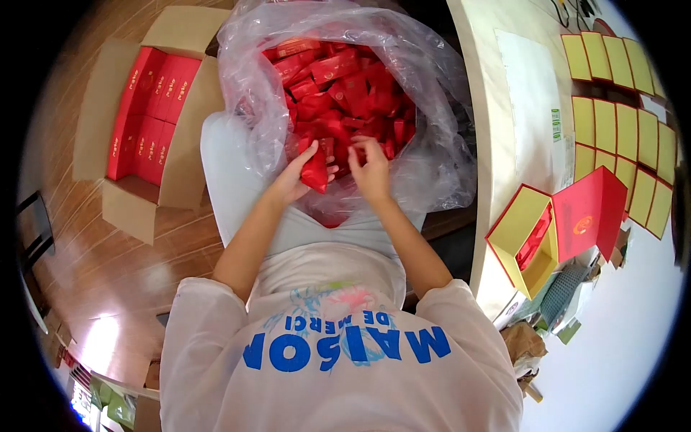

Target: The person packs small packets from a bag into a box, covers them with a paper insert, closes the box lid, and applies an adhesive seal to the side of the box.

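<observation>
In the head view, my left hand (294, 176) is closed around small shiny red packets (314, 171), held above my lap at the near edge of a clear plastic bag (248, 93). The bag is full of similar red packets (338, 93), some with gold print. My right hand (372, 169) hovers just right of the left one, over the bag's near side. Its fingers are bent and apart, and I see nothing between them.
At left on the wooden floor, an open cardboard carton (183, 162) holds several red boxes (151, 147). On the table (489, 108) at right stands an open red box with a yellow inside (536, 263) and red packets in it. Several yellow-lined boxes (615, 126) stand in rows beyond.
</observation>
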Motion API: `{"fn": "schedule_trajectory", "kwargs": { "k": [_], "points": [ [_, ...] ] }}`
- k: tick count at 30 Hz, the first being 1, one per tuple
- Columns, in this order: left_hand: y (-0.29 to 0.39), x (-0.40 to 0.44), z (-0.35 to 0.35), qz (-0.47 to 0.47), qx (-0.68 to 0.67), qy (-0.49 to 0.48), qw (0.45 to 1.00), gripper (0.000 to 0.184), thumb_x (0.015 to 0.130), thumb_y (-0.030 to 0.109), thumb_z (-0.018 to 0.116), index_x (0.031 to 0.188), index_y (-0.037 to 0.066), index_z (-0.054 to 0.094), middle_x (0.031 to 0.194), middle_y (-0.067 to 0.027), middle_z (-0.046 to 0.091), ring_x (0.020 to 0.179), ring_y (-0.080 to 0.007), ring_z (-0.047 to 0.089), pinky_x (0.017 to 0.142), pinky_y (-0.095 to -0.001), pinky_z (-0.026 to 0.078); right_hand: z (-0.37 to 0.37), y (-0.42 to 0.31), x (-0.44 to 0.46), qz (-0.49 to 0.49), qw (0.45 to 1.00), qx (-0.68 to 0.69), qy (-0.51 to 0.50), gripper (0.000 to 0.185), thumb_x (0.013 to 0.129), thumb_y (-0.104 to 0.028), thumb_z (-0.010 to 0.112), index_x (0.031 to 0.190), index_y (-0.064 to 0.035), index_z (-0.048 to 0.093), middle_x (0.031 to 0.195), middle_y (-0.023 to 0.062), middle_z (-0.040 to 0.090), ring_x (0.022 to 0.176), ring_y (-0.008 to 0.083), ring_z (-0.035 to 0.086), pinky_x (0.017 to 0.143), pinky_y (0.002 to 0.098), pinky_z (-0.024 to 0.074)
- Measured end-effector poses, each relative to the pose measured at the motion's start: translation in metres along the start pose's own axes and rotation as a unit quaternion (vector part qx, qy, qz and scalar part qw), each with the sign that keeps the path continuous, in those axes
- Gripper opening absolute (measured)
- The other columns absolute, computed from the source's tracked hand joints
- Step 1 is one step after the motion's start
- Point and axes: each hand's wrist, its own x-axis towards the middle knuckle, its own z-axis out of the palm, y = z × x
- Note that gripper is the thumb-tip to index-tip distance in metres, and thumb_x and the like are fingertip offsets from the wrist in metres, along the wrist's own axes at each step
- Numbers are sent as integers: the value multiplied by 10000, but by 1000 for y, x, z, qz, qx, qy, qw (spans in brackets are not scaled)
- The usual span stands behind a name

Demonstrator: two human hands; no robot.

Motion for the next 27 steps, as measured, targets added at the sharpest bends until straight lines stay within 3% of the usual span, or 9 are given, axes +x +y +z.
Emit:
{"fn": "schedule_trajectory", "kwargs": {
  "k": [2, 4, 7, 10, 14, 18, 20, 23, 27],
  "points": [
    [-2, 7, -8, 14, -36, -35, 999, 460, 903, 408, 611, 1239, 120, 486, 1101, -56, 590, 1002, -206, 590, 861, -367, 499, 3, -11, -6, -113, 989, 56, -74, 175, 736, -42, 650, 881, 0, 561, 1003, 159, 624, 914, 362, 595, 807, 426, 477],
    [-2, 9, -11, 32, -74, -63, 995, 464, 910, 407, 600, 1261, 131, 473, 1131, -47, 585, 1039, -195, 577, 888, -362, 485, 6, -13, -11, -169, 980, -10, -107, 184, 723, -69, 673, 864, -9, 570, 1030, 146, 612, 942, 342, 588, 800, 413, 480],
    [-6, 10, -13, 104, 37, -17, 994, 540, 912, 380, 609, 1343, 152, 377, 1243, -41, 525, 1110, -179, 537, 927, -367, 460, 3, -12, -7, -238, 943, -141, -185, 288, 594, -131, 694, 836, -34, 571, 1141, 147, 563, 1088, 344, 510, 880, 443, 429],
    [-6, 6, -7, 138, 115, 26, 983, 586, 906, 357, 619, 1370, 139, 335, 1265, -75, 508, 1136, -197, 528, 931, -381, 466, -5, -25, 4, -269, 921, -139, -243, 240, 680, -171, 686, 849, -30, 590, 1190, 169, 539, 1127, 352, 475, 915, 460, 403],
    [2, 14, -12, 127, 33, 31, 991, 612, 902, 326, 624, 1383, 120, 307, 1275, -116, 500, 1139, -238, 546, 912, -394, 491, -10, -15, 34, -267, 926, -73, -258, 218, 740, -165, 676, 877, -20, 588, 1196, 171, 527, 1093, 344, 494, 915, 444, 402],
    [6, 12, -8, 73, -20, 13, 997, 610, 907, 293, 616, 1384, 100, 288, 1302, -142, 483, 1102, -284, 586, 880, -411, 523, 8, 54, 82, -50, 985, -165, -24, 318, 832, -223, 657, 1057, -16, 570, 1177, 207, 507, 1129, 378, 466, 952, 443, 384],
    [6, 14, -7, 66, -26, 16, 997, 611, 905, 289, 617, 1382, 96, 286, 1311, -149, 478, 1087, -298, 598, 868, -421, 531, 16, 87, 102, 51, 970, -236, -3, 571, 813, -257, 690, 1265, -1, 453, 1246, 218, 490, 1175, 381, 450, 997, 444, 370],
    [5, 11, -7, 70, -33, 19, 997, 620, 892, 260, 637, 1374, 93, 286, 1278, -138, 490, 1088, -279, 591, 872, -433, 530, 34, 112, 120, 173, 959, -218, -44, 785, 772, -284, 734, 1377, 9, 329, 1320, 238, 450, 1222, 386, 424, 1038, 449, 350],
    [6, 2, 10, 136, 39, 24, 990, 508, 890, 231, 634, 1299, 76, 375, 1145, -105, 562, 980, -239, 608, 831, -387, 531, 28, 81, 123, 187, 944, -248, -114, 896, 745, -330, 751, 1418, -3, 258, 1368, 247, 422, 1249, 393, 410, 1066, 443, 329]
  ]
}}
